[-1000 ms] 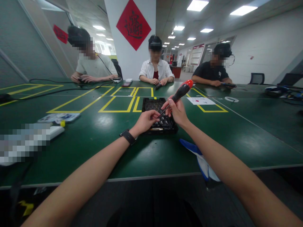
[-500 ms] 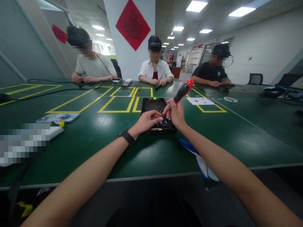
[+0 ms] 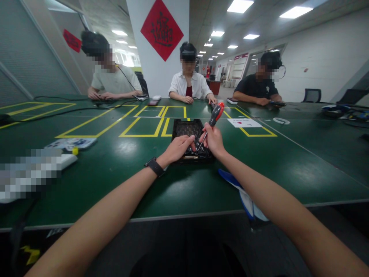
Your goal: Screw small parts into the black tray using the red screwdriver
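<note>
A screwdriver (image 3: 215,114) with a black and red handle leans in my right hand (image 3: 215,141), which is closed around the lower handle. Its thin metal shaft slants down to the left, the tip inside a shallow black case (image 3: 187,122). Small dark and shiny parts lie in that case, too small to name. My left hand (image 3: 179,149), with a black band at the wrist, rests over the case's left side. Its fingers are loosely stretched toward the screwdriver tip, and nothing shows in them. Part of the case is hidden under both hands.
A blue and white glove-like cloth (image 3: 245,196) hangs over the table's front edge by my right forearm. On the green table (image 3: 121,173) are a printed paper (image 3: 244,123), a white ring (image 3: 281,120), a flat box (image 3: 70,143) and cables. Three people sit opposite.
My right hand has lowered the screwdriver, and its shaft now shows down into the case. My left fingers have parted from the shaft. Opposite, the middle person's hand has moved right.
</note>
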`<state>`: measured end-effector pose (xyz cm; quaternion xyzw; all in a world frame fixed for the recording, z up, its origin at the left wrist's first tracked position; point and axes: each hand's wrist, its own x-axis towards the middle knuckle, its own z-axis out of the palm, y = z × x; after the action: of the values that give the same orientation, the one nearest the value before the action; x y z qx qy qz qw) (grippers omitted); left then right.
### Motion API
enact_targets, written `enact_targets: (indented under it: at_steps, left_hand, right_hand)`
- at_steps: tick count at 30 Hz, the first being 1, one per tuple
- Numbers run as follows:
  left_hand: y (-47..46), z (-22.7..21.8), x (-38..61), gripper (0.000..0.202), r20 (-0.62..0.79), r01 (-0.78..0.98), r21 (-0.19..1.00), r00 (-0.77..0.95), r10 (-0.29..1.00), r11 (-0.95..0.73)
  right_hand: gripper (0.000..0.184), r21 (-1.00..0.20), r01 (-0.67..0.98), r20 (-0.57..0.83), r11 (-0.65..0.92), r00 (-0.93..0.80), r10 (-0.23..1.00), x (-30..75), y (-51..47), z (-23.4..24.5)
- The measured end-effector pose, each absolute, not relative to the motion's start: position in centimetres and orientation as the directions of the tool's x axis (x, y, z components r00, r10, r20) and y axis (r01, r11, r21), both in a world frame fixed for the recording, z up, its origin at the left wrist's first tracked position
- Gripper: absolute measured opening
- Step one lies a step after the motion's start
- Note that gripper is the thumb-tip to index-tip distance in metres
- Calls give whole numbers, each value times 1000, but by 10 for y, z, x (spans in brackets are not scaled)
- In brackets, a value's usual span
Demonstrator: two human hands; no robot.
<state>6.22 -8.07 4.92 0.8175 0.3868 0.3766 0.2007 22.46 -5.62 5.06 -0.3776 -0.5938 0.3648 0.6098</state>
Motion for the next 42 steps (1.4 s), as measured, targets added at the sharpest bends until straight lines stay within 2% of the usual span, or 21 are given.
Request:
enact_targets:
  at_steps: [10, 28, 33, 36, 40, 42]
  left_hand:
    - [-80, 49, 63, 63, 432, 517, 577, 464, 773, -632]
    - [-82, 50, 64, 64, 410, 556, 527, 497, 765, -643]
    - [-82, 51, 65, 64, 407, 555, 528, 499, 765, -643]
    - [-80, 49, 64, 57, 434, 560, 502, 495, 752, -659]
    - [-81, 47, 64, 32, 511, 585, 419, 481, 713, -695]
    - [-84, 48, 66, 26, 538, 600, 361, 491, 685, -714]
  right_hand:
    - [44, -889, 5, 458, 458, 68, 887, 227, -55, 53]
    - [49, -898, 25, 441, 440, 30, 897, 224, -58, 52]
    - [47, -897, 15, 442, 443, 72, 894, 225, -58, 52]
    - [45, -888, 11, 459, 460, 100, 883, 225, -59, 54]
    - [44, -863, 17, 503, 504, 104, 858, 223, -64, 57]
    - [42, -839, 31, 543, 543, 101, 834, 220, -68, 58]
